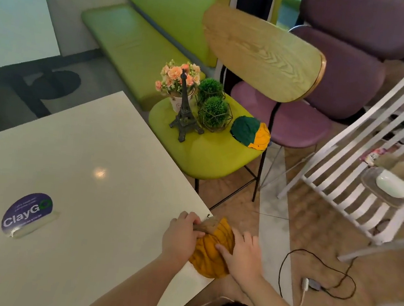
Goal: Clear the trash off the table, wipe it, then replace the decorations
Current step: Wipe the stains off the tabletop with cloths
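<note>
Two hands at 5 o'clock, both yours, working at the bench [90, 155] edge. Your left hand [181, 236] sits on the bench corner, fingers curled and grasping a brown crumpled scrap [206, 225] against the yellow cloth [212, 249]. Your right hand [242, 253] lies on the cloth from the 3 o'clock side, fingers straight and released, pressing flat on it. Cloth hangs partly over the bench edge, bunched between both hands. Purple ClayGo sticker [27, 212] at 8 o'clock on the bench top. Decorations are off the bench, on the green chair seat [206, 150] at 12 o'clock: Eiffel tower model [184, 115] in front, flower pot [177, 82] just behind it, two green ball plants in wire frames [213, 103] just beside at its 3 o'clock, and a green-and-yellow cloth [249, 133] near the seat's right edge. Purple chair [295, 123] sits behind the green one. White slatted rack [362, 151] at 2 o'clock. Black cable [318, 274] on the floor at 4 o'clock.
</note>
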Motion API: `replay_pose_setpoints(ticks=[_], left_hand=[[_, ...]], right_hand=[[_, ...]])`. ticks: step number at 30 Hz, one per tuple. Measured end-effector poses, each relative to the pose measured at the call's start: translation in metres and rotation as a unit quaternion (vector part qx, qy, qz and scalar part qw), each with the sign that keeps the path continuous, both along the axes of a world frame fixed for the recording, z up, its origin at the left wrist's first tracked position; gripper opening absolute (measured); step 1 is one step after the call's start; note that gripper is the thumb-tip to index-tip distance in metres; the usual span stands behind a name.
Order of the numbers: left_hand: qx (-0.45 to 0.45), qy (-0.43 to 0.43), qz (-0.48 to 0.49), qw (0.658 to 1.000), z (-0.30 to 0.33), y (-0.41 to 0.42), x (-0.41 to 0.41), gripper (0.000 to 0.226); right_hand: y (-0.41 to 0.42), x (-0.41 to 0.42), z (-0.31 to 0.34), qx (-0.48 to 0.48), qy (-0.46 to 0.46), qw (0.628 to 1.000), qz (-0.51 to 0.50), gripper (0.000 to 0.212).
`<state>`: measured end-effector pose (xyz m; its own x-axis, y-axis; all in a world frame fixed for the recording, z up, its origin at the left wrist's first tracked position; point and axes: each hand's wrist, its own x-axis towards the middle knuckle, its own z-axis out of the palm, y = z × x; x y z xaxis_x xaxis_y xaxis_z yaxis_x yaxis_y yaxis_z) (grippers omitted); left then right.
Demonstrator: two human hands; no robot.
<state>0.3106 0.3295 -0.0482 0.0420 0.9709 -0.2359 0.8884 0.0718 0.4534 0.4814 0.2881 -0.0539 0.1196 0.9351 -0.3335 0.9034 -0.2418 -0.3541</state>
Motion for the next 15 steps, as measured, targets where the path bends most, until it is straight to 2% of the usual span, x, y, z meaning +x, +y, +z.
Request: replay_pose_setpoints(ticks=[4, 7, 9, 12, 15], left_hand=[[-0.016, -0.038, 0.032, 0.999, 0.006, 0.026, 0.012, 0.018], [-0.015, -0.046, 0.052, 0.997, 0.016, 0.058, 0.022, 0.021], [0.000, -0.047, 0.073, 0.996, 0.027, 0.082, 0.032, 0.024], [0.031, -0.051, 0.098, 0.993, 0.045, 0.124, 0.051, 0.031], [0.027, -0.102, 0.113, 0.988, 0.061, 0.168, 0.073, 0.032]], right_hand=[[0.027, 0.009, 0.007, -0.024, 0.062, 0.997, -0.044, 0.048], [0.061, 0.018, 0.012, -0.014, 0.156, 0.984, -0.087, 0.025], [0.089, 0.027, 0.021, 0.001, 0.208, 0.973, -0.102, 0.021], [0.145, 0.047, 0.038, 0.037, 0.223, 0.969, -0.096, 0.015], [0.199, 0.069, 0.048, 0.062, 0.228, 0.966, -0.104, 0.023]])
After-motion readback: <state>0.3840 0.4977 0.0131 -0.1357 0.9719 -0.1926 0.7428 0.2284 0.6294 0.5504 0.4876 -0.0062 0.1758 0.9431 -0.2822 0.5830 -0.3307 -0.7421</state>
